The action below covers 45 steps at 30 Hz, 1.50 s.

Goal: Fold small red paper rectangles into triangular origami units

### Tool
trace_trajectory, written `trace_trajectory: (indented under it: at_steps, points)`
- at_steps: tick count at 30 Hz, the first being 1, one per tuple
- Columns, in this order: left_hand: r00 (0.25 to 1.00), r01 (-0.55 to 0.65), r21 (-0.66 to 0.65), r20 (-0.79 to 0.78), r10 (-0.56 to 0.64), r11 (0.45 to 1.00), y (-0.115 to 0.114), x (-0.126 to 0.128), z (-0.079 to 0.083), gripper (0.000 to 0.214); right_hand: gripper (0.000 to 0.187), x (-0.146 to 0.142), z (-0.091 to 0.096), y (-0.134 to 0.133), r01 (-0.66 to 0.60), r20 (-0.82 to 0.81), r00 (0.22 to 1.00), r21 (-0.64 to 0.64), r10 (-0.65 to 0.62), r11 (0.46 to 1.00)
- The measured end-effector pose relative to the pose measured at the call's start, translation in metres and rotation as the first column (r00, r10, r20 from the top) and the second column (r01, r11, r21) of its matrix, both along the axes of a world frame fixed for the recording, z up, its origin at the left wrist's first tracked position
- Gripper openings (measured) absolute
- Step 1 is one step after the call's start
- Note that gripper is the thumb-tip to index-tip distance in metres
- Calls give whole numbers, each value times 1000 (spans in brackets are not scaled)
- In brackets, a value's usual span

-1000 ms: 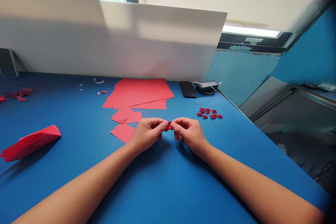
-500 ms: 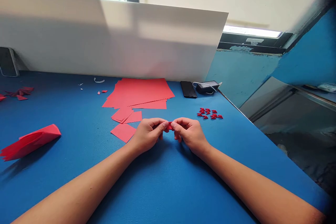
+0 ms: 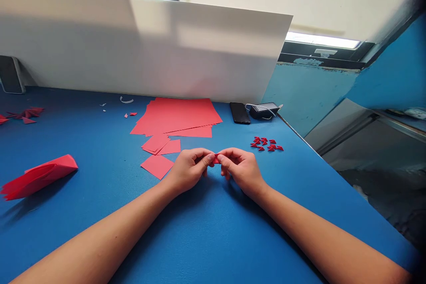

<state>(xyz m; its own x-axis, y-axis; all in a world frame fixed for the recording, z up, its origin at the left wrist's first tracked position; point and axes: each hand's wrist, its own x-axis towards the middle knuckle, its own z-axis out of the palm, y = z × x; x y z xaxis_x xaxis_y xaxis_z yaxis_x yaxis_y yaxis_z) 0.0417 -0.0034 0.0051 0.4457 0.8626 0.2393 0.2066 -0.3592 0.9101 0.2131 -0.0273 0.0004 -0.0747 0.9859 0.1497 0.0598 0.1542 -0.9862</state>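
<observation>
Between the two sets of fingertips, above the blue table [image 3: 213, 235], a small red piece [image 3: 216, 158] is held. One end is pinched between thumb and fingers of the left hand [image 3: 190, 169], the other between thumb and fingers of the right hand [image 3: 243, 171], so neither hand is nearer. Its visible strip is run sideways from one thumb to the other, across the line of the forearms; the ends are covered, so its full shape and folds cannot be told. Just beyond the left wrist, a lone square [image 3: 156, 167] is partly hidden by that hand, and next to it overlapping squares [image 3: 155, 143] are spread. Beyond these, large red sheets [image 3: 186, 113] are stacked near a white board [image 3: 140, 49]. To the right of and beyond the right hand, small triangles [image 3: 271, 147] are clustered, with a phone [image 3: 239, 113] and a black device [image 3: 264, 110] laid farther back. Well off to the left, a folded red bundle [image 3: 49, 176] is set down, and behind it dark red pieces [image 3: 31, 113] are heaped.
</observation>
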Motion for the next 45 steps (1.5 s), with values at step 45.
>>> trace_trajectory:
  at_steps: [45]
  points:
    - [963, 24, -279, 265, 53, 960, -5, 4, 2, 23, 15, -9, 3, -13, 79, 119, 987, 202, -104, 976]
